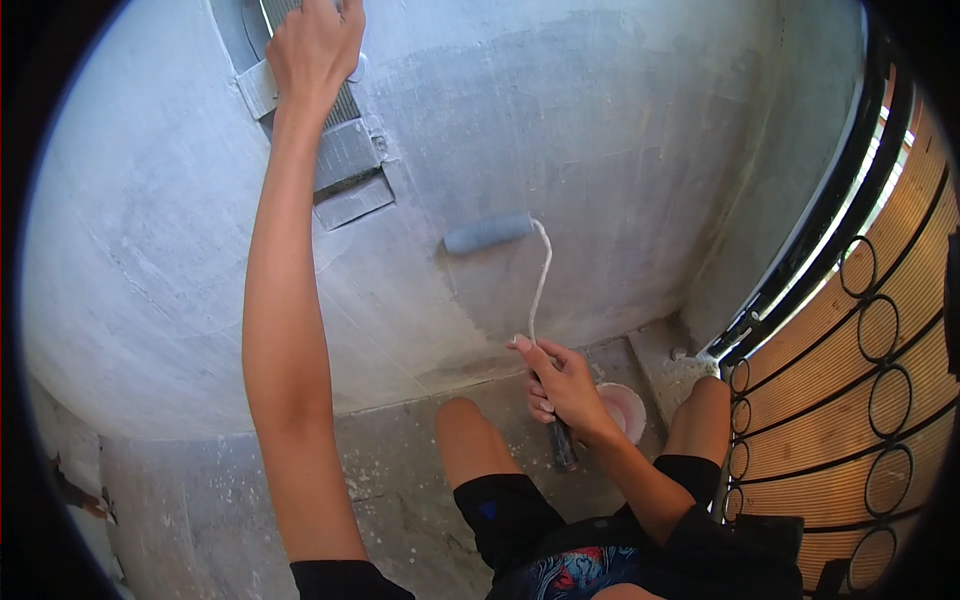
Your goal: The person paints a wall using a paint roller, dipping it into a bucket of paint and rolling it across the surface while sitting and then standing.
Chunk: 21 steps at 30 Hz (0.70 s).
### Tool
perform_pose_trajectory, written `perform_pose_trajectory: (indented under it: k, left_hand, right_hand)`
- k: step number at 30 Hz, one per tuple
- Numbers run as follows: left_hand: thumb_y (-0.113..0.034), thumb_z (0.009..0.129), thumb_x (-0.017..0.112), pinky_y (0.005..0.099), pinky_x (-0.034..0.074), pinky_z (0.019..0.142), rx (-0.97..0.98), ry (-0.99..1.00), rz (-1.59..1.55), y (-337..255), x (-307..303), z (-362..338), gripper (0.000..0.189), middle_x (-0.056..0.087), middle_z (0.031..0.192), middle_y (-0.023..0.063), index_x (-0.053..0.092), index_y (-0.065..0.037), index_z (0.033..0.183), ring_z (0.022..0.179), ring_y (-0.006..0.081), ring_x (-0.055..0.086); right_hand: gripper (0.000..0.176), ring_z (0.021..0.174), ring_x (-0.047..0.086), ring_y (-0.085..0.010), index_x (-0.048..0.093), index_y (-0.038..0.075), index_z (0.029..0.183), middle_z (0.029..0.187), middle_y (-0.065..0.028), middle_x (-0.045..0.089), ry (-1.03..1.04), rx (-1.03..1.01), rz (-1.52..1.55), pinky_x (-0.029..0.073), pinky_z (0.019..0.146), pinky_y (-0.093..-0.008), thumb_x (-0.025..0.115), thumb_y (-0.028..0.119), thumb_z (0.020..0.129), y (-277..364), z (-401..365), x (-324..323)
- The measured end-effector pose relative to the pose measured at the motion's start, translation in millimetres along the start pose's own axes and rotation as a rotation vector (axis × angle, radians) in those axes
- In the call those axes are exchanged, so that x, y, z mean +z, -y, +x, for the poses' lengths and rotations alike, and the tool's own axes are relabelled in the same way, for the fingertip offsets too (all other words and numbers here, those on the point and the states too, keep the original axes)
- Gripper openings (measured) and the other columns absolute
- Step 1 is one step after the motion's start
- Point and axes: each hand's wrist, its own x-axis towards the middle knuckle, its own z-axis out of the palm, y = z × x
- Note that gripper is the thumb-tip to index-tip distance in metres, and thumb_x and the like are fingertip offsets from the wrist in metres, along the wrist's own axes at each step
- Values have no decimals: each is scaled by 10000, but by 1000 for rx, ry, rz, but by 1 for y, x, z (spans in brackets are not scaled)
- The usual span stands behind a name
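Note:
A paint roller [490, 233] with a grey-blue sleeve lies against the grey wall [600, 130], its bent white metal rod running down to a dark handle. My right hand [562, 385] is wrapped round that handle, below the roller head. High on the left, my left hand [315, 50] is closed at the recess in the wall, near its ridged grey panel and blocks [347, 153]. What its fingers hold, if anything, is hidden at the top edge of the view.
Behind my right wrist sits a pinkish round container [624, 410] on the paint-spotted floor [220, 500]. A black metal gate [870, 330] with rings and ribbed orange sheeting stands on the right. My bare knees are bent near the wall's base.

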Motion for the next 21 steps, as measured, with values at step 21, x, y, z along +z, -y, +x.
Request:
perform_pose_trajectory:
  k: [21]
  left_hand:
    - [-528,975,324,550,494,739,6,14,-37,2,-2,0,709,613,805,356,431,110,1265,807,503,613]
  right_hand:
    - [316,394,347,-44,608,39,968,514,53,375,-68,-160,-179,277,365,-238,603,353,934,-73,47,-29]
